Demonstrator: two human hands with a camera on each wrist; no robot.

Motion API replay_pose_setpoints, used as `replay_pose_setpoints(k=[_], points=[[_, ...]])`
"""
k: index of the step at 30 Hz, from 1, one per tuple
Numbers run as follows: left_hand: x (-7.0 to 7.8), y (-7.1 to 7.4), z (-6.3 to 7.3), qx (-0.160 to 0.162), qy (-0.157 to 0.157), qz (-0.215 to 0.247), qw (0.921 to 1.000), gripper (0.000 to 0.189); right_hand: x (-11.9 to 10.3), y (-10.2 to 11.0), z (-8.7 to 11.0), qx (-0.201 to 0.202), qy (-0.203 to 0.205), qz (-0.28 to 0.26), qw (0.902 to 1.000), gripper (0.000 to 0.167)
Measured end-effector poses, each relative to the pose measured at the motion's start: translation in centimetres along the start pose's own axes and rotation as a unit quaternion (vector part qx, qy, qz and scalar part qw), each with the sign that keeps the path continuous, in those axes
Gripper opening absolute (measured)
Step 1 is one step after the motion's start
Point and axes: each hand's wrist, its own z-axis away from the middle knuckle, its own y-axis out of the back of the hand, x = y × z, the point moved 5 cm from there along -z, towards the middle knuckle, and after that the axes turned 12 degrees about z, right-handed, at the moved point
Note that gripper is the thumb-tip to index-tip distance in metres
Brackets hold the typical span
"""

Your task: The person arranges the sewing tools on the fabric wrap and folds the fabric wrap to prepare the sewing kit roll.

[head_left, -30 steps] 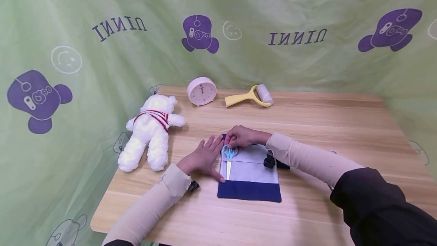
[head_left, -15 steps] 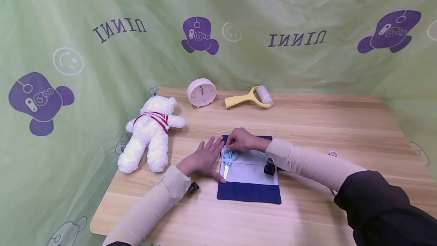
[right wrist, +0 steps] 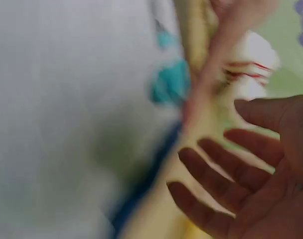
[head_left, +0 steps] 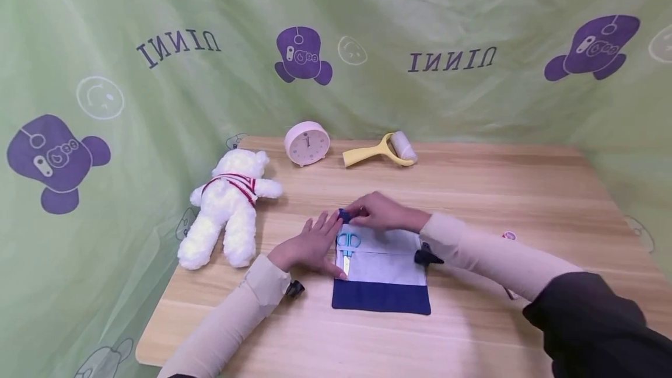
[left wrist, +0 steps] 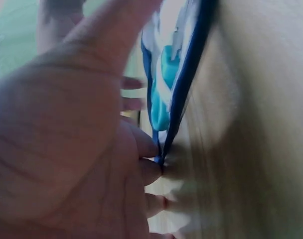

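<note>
Blurred close-up from the right wrist: the right hand (right wrist: pixel 251 174) fills the lower right corner, palm showing, fingers (right wrist: pixel 211 159) spread and slightly bent, holding nothing, above a pale grey cloth (right wrist: pixel 67 109) with a dark blue edge (right wrist: pixel 141 189); teal scissor handles (right wrist: pixel 170 87) lie near a white plush toy (right wrist: pixel 253 64) with red stripes

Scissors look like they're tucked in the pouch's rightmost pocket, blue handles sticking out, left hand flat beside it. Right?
Not quite. The scissors sit in the leftmost pocket of the pouch, next to the left hand. The head view shows it. The blue handles do stick out, and that hand lies flat beside the pouch.
</note>
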Motion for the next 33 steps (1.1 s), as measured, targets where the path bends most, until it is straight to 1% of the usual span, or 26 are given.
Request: replay_pose_setpoints(k=[2,3,4,6,8,10,12,15,18,20,21,23,26,29,30,31,32,33], points=[[0.2,0.0,-0.1,0.007,-0.019,0.019,0.9996,0.129,0.9,3.6,1.7,0.048,-0.011,0.010,0.9987,0.030],[0.3,0.0,-0.1,0.009,-0.032,0.029,0.9990,0.128,1.5,5.7,2.8,0.069,-0.025,0.013,0.9972,0.028],[0.4,-0.1,-0.1,0.010,-0.046,0.029,0.9985,0.128,2.2,7.8,4.0,0.087,-0.041,0.016,0.9953,0.027],[0.6,-0.3,0.2,0.006,-0.069,0.032,0.9970,0.129,3.4,11.9,6.6,0.102,-0.078,0.025,0.9913,0.024],[0.7,-0.7,0.5,-0.001,-0.082,0.021,0.9964,0.129,4.8,15.2,9.3,0.115,-0.111,0.054,0.9858,0.022],[0.6,-0.8,0.8,-0.001,-0.083,0.008,0.9965,0.131,6.3,17.4,11.9,0.119,-0.142,0.085,0.9791,0.019],[0.3,-0.9,1.0,0.002,-0.081,0.000,0.9967,0.133,8.2,18.4,14.3,0.114,-0.168,0.119,0.9719,0.018],[-0.1,-1.0,1.1,0.000,-0.079,0.005,0.9969,0.135,11.3,18.2,17.9,0.076,-0.209,0.146,0.9640,0.020],[-0.5,-1.0,0.6,0.000,-0.085,0.024,0.9961,0.136,14.0,16.7,21.1,0.025,-0.236,0.151,0.9595,0.023],[-0.7,-0.8,0.0,0.005,-0.088,0.032,0.9956,0.136,15.1,15.4,22.6,-0.004,-0.246,0.158,0.9564,0.024],[-0.8,-0.6,-0.3,0.008,-0.089,0.033,0.9954,0.136,15.4,14.7,23.0,-0.015,-0.239,0.161,0.9574,0.024],[-1.0,-0.3,-1.0,0.014,-0.090,0.040,0.9950,0.135,15.7,13.2,23.4,-0.040,-0.234,0.160,0.9581,0.027],[-1.2,0.2,-1.8,0.018,-0.096,0.050,0.9940,0.134,15.5,10.7,23.1,-0.081,-0.219,0.166,0.9581,0.040],[-1.1,0.6,-2.4,0.016,-0.105,0.068,0.9920,0.133,15.2,8.6,22.8,-0.129,-0.238,0.155,0.9502,0.059],[-1.0,0.6,-2.5,0.014,-0.107,0.069,0.9918,0.133,15.2,8.0,22.7,-0.144,-0.243,0.154,0.9469,0.062],[-1.0,0.5,-2.6,0.012,-0.108,0.070,0.9916,0.133,15.1,7.5,22.7,-0.155,-0.247,0.153,0.9443,0.063],[-1.0,0.5,-2.7,0.010,-0.109,0.069,0.9916,0.133,15.1,7.0,22.7,-0.162,-0.252,0.144,0.9430,0.061],[-0.9,0.5,-2.8,0.009,-0.108,0.066,0.9919,0.133,15.1,6.5,22.7,-0.164,-0.253,0.138,0.9436,0.057]])
